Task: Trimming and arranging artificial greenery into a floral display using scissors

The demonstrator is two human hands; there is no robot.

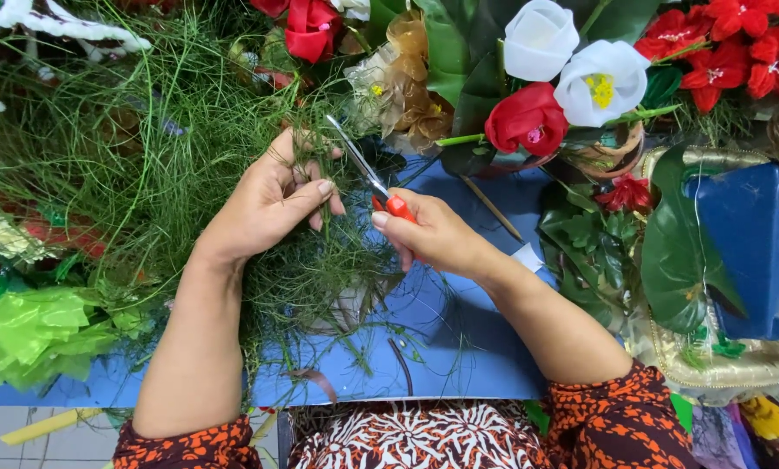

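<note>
Blue sheeting is covering the worktop, which is crowded with artificial flowers and foliage, seen from above. Nearest the viewer, patterned orange sleeves are framing two bare forearms reaching forward.

The left hand is gathering a tuft of thin green grass strands, its grip pinching them between thumb and fingers and lifting them slightly off the surface. The right hand is closing its grip around the red handles of small scissors, whose blades are standing parted and angling up toward the left hand's fingers.

For a clean cut, the strands probably want holding taut, with the blades meeting them just clear of the fingertips.

To the left, crinkled bright green plastic leaves are lying. Farther off, a red rose, two white blooms, a gold ribbon flower and broad dark leaves are filling the back and right.
</note>
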